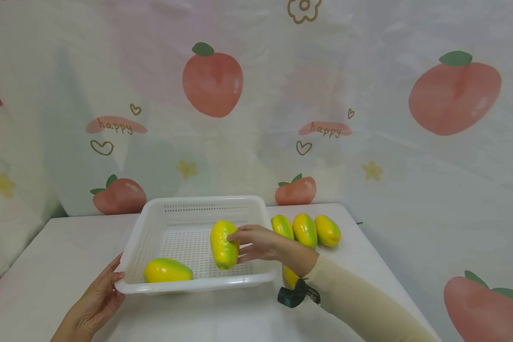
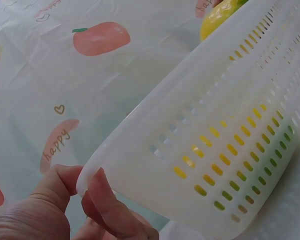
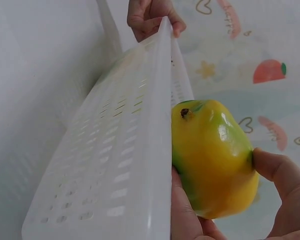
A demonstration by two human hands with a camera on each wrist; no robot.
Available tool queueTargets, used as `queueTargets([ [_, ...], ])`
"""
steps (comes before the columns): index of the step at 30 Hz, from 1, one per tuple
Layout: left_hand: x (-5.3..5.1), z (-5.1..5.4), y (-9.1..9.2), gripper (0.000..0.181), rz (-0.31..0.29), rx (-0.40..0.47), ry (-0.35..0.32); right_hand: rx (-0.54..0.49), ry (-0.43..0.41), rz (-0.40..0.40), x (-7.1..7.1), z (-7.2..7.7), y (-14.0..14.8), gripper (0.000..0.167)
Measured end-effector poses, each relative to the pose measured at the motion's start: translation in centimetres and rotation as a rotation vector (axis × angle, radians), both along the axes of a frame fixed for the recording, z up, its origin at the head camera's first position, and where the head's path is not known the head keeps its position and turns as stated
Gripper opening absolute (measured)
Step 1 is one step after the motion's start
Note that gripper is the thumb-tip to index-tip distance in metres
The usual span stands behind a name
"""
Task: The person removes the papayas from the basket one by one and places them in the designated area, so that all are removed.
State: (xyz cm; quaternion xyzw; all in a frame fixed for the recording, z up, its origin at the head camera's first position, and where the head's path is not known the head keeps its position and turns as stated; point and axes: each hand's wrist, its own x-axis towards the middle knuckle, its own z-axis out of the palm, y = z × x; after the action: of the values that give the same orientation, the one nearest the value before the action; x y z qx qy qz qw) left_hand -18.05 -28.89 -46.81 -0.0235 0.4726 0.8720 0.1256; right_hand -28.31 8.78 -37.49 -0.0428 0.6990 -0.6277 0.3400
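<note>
A white plastic basket (image 1: 192,287) with slotted walls stands on the table. My left hand (image 1: 95,300) pinches its near left corner, the rim between thumb and fingers in the left wrist view. Over the right part of the basket, my right hand (image 1: 260,243) grips a yellow-green papaya (image 1: 224,244) between thumb and fingers. In the right wrist view that papaya (image 3: 215,162) shows a dark spot at its end, just beyond the basket's rim (image 3: 162,125). Another papaya (image 1: 167,270) lies inside at the basket's front left.
Several more papayas (image 1: 305,231) lie on the white table (image 1: 359,270) to the right of the basket, one partly hidden by my right forearm. A dark band-like device (image 1: 297,293) hangs at the right wrist. Behind the table rises a fruit-printed backdrop (image 1: 248,156).
</note>
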Motion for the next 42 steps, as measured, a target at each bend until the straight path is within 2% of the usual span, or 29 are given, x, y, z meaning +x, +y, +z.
queueTargets([
  [5, 0.0, -0.1, -0.1, 0.048, -0.019, 0.033, 0.029, -0.006, -0.026, 0.004, 0.3, 0.2, 0.6, 0.06],
  [13, 0.1, -0.1, 0.0, 0.049, -0.032, 0.061, 0.037, 0.001, -0.042, -0.001, 0.7, 0.6, 1.7, 0.06],
  [28, 0.1, 0.0, 0.1, 0.046, -0.004, 0.021, 0.003, 0.0, -0.046, -0.044, 1.0, 1.8, 4.1, 0.059],
  [38, 0.2, 0.0, 0.0, 0.048, -0.035, 0.048, 0.033, 0.051, -0.029, -0.079, 1.5, 2.6, 5.2, 0.069],
  [42, 0.1, 0.1, 0.0, 0.047, -0.017, 0.033, 0.008, 0.047, -0.039, -0.085, 1.7, 2.9, 5.8, 0.068],
])
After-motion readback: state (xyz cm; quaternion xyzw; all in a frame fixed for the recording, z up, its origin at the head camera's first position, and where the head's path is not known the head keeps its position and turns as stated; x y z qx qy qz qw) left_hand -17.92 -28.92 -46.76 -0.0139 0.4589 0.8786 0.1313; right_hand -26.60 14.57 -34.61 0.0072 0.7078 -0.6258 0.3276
